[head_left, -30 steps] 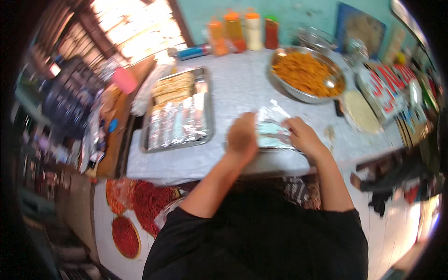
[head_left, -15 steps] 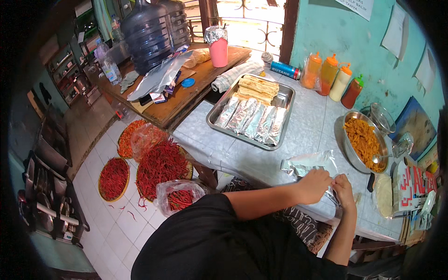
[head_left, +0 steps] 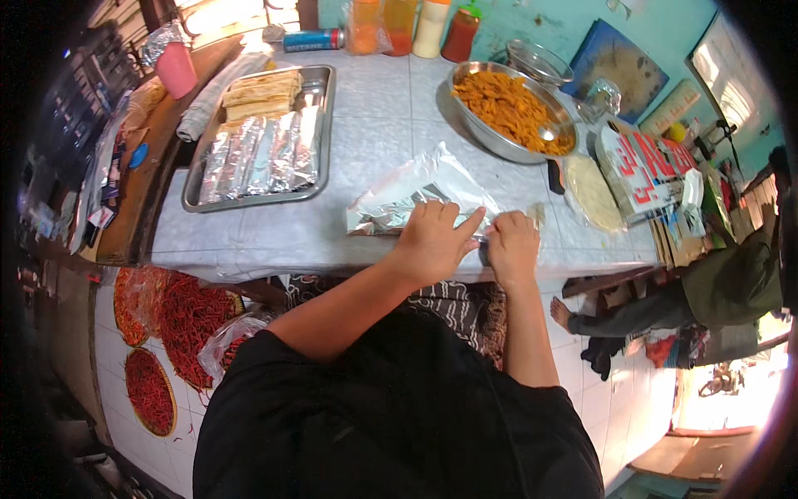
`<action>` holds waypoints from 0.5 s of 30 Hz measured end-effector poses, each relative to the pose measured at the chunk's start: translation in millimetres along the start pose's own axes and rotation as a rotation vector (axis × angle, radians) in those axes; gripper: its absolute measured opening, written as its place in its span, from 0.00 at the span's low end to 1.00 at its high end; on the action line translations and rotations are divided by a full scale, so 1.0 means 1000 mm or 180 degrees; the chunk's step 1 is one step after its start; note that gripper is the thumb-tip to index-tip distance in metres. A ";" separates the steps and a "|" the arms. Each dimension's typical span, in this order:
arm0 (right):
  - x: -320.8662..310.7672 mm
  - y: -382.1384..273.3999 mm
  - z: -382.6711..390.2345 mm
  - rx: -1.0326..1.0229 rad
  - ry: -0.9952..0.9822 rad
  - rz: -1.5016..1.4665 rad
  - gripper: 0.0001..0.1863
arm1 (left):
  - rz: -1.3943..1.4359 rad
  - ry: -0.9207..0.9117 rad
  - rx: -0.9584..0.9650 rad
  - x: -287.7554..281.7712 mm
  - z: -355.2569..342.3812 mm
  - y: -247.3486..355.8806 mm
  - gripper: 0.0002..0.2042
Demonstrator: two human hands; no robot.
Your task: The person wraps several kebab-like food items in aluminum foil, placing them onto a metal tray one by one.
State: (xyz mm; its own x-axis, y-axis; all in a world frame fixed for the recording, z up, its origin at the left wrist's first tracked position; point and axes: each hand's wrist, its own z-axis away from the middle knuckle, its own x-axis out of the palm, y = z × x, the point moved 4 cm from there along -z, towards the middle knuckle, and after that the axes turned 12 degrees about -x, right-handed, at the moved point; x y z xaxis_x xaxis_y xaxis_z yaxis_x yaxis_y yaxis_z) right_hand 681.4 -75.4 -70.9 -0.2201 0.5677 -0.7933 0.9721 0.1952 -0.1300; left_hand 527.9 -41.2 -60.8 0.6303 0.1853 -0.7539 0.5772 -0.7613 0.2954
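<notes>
Left hand is spread over the foil, right hand curled at its right end, can't tell if it's pinching. Foil's near the bench's front edge, right of the tray. Looks mid-fold; next crease probably calls for pinning that edge.

Silver foil is kinda crumpled along its near side, one corner pointed away, laid on the table.
</notes>
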 end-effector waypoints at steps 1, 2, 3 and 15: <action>-0.003 -0.006 -0.001 0.0065 0.0036 0.0373 0.08 | 0.0044 -0.0030 0.0021 0.000 0.000 0.003 0.24; -0.004 -0.003 -0.001 0.0096 0.0011 0.0392 0.08 | -0.0025 -0.0044 0.0106 0.000 0.000 0.006 0.25; -0.004 -0.001 -0.005 0.0086 -0.0093 0.0568 0.08 | -0.0120 -0.0028 0.0177 -0.002 0.001 0.007 0.26; -0.038 0.026 -0.002 -0.1085 -0.0186 -0.0513 0.09 | 0.0020 -0.0318 -0.0011 0.001 0.006 0.004 0.27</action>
State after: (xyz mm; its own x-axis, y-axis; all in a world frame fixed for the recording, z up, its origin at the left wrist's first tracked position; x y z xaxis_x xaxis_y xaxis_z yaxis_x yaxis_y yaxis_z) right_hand 714.5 -89.8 -43.0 -0.3535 0.4633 -0.8127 0.8405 0.5387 -0.0585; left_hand 527.5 -47.2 -63.7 0.5790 0.1176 -0.8068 0.5753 -0.7601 0.3021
